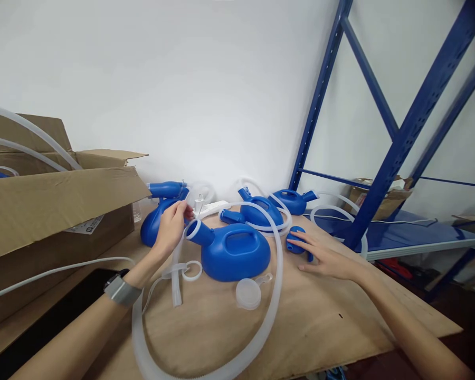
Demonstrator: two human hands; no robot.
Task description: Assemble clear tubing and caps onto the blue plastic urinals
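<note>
My left hand (pixel 173 224), with a watch on the wrist, is raised left of the central blue bottle (pixel 235 264); its fingers are bent together near the bottle's neck, and what they hold, if anything, is hidden. At the right, my right hand (pixel 320 256) has its fingers spread, the fingertips at a small round blue part (pixel 295 240). A clear round cap (pixel 248 294) lies in front of the bottle. Left of it are a clear tube piece (pixel 176 287) and a ring (pixel 192 271). A long translucent hose (pixel 257 343) curves around the bottle.
More blue bottles (pixel 261 211) with hoses stand along the wall. An open cardboard box (pixel 63 211) is at the left, beside a dark flat object (pixel 55 322). A white power strip (pixel 211 208) lies behind. Blue metal shelving (pixel 404 126) rises at the right.
</note>
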